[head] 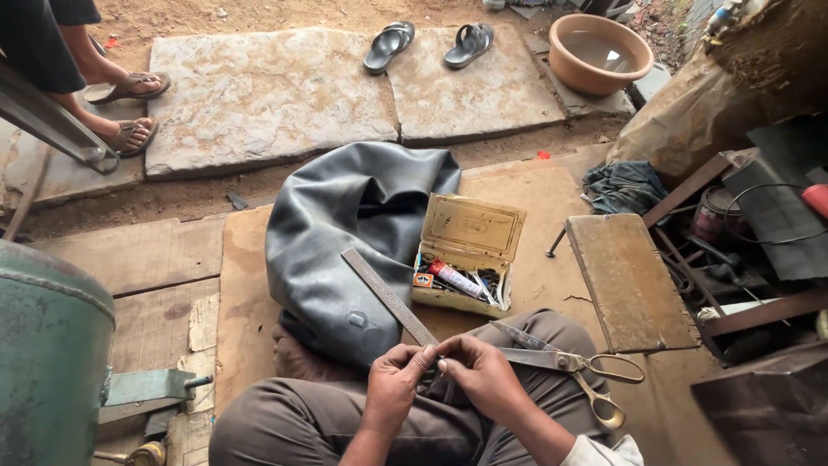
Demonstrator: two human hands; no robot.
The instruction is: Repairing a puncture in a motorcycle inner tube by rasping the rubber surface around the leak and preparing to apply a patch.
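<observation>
Seated low, knees up, both hands meeting over the lap. Left hand curled shut around something small and dark, pinched together with the fingertips of the right hand — too small and too hidden between the fingers to name, though held close and centred, seemingly for fine work under the eyes. Across the right thigh, scissors laid flat, blades toward the hands and brass-coloured loops hanging off the knee, within easy reach of the right hand. Leaning from the left hand up over the tube, a long flat file, its near end just beside the left knuckles, propped there rather than dropped to the floor. Beyond the knees, a black inner tube slumped in a heap on the wooden boards, a small patch or valve spot facing up toward the lap. Just beside the tube on its right, an open tin box, lid thrown back, a red and white tube and other small bits lying inside — set at arm's length and open toward the sitter. To the right, a worn wooden stool and a clutter of cans and cable. Farther off, stone slabs with a pair of sandals, a basin of water, and at the upper left another person's sandalled feet.
</observation>
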